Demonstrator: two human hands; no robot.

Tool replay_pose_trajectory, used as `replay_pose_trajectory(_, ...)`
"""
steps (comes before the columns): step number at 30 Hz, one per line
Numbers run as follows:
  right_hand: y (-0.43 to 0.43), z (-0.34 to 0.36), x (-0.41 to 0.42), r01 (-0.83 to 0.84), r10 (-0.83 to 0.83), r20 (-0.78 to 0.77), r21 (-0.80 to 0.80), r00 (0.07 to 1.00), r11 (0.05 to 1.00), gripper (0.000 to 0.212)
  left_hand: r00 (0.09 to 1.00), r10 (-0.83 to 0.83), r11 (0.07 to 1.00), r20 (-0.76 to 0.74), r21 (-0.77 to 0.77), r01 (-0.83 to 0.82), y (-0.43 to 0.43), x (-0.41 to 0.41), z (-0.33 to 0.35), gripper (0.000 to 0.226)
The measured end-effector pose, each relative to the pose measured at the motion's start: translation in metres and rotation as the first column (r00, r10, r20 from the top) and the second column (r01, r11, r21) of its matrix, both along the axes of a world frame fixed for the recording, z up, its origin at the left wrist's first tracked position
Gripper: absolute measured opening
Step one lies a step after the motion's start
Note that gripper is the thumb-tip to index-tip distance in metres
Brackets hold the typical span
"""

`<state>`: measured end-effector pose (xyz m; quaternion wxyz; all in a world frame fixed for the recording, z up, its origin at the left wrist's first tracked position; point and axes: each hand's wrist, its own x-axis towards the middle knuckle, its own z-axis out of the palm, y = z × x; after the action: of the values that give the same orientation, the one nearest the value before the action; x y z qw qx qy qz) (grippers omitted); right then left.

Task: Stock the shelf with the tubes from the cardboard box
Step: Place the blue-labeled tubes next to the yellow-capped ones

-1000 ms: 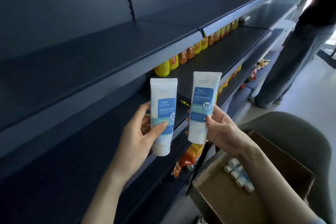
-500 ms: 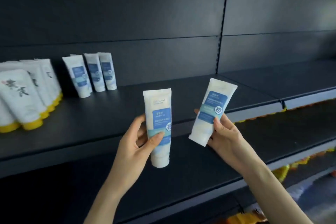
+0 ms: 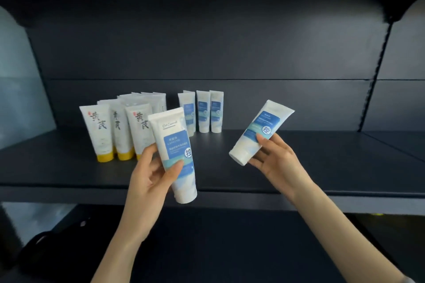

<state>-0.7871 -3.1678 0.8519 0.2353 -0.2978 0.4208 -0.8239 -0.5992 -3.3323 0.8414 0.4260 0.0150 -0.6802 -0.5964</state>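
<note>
My left hand (image 3: 150, 173) grips a white tube with a blue label (image 3: 173, 145), cap down and nearly upright, in front of the dark shelf (image 3: 299, 163). A second tube of the same kind (image 3: 259, 132) is pinched in my right hand (image 3: 276, 159), tilted with its cap toward the lower left, above the shelf board. Three matching blue-label tubes (image 3: 203, 111) stand upright in a row at the back of the shelf. The cardboard box is out of view.
Several white tubes with yellow caps (image 3: 115, 128) stand grouped at the shelf's left, just behind my left tube. The shelf's back panel (image 3: 230, 53) and an upright post (image 3: 377, 71) bound the bay. A lower shelf (image 3: 218, 248) lies beneath my forearms.
The view has swung left, from the box and aisle to face the shelf bay. Both hands carried their tubes closer to the shelf, and the right tube tilted further.
</note>
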Motion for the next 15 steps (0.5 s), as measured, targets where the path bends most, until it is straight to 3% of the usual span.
replay_pose_trajectory(6, -0.077, 0.015, -0.019, 0.15, -0.143, -0.074, 0.097, 0.987, 0.984, 0.025, 0.999, 0.029, 0.999, 0.025, -0.029, -0.028, -0.059, 0.006, 0.012, 0.036)
replay_pose_trajectory(10, -0.122, 0.01, -0.038, 0.234, -0.23, -0.04, 0.205, 0.972, 0.95, 0.032, 0.998, 0.016, 0.998, 0.062, -0.059, -0.013, -0.089, 0.006, 0.011, 0.037)
replay_pose_trajectory(12, -0.14, 0.007, -0.048, 0.297, -0.277, -0.112, 0.273, 0.954, 0.915, 0.03, 0.998, 0.009, 0.998, 0.067, -0.057, -0.005, -0.101, 0.006, 0.01, 0.036)
replay_pose_trajectory(15, -0.161, 0.005, -0.064, 0.413, -0.293, -0.341, 0.363, 0.893, 0.835, 0.025, 0.997, -0.003, 0.998, 0.078, -0.068, 0.008, -0.116, 0.006, 0.008, 0.035)
